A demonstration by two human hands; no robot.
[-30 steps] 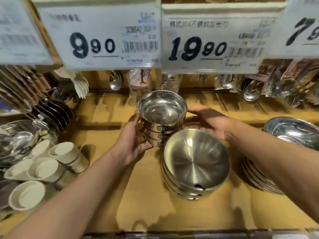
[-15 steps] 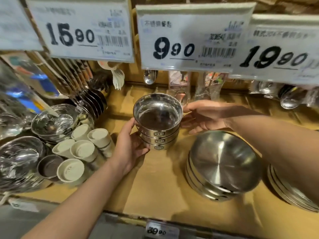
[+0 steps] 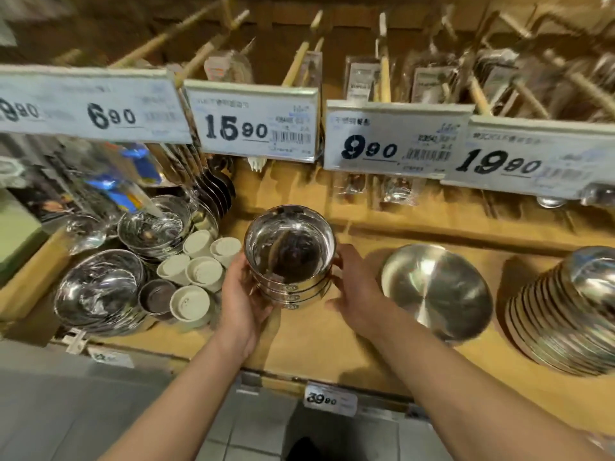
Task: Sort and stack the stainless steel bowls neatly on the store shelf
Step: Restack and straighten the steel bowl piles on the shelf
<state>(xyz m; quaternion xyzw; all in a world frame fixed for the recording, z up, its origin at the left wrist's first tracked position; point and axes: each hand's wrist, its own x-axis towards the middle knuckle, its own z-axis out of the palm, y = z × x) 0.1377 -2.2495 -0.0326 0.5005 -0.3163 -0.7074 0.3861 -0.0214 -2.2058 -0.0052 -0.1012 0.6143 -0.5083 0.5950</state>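
A small stack of steel bowls (image 3: 290,261) is gripped between the left hand (image 3: 242,296) and right hand (image 3: 354,291), fingers curled round its sides, mid-shelf. Uneven pressure could tip it leftward onto the white cups (image 3: 199,261).

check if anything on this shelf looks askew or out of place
One thing: the wide bowl topping the stack right of the held small bowls sits tilted, not nested flat. Otherwise nothing stands out.

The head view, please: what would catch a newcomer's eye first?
The small stack of steel bowls at centre, held between the left hand and the right hand. Above hang white price tags. At far right, a tall leaning stack of steel plates.
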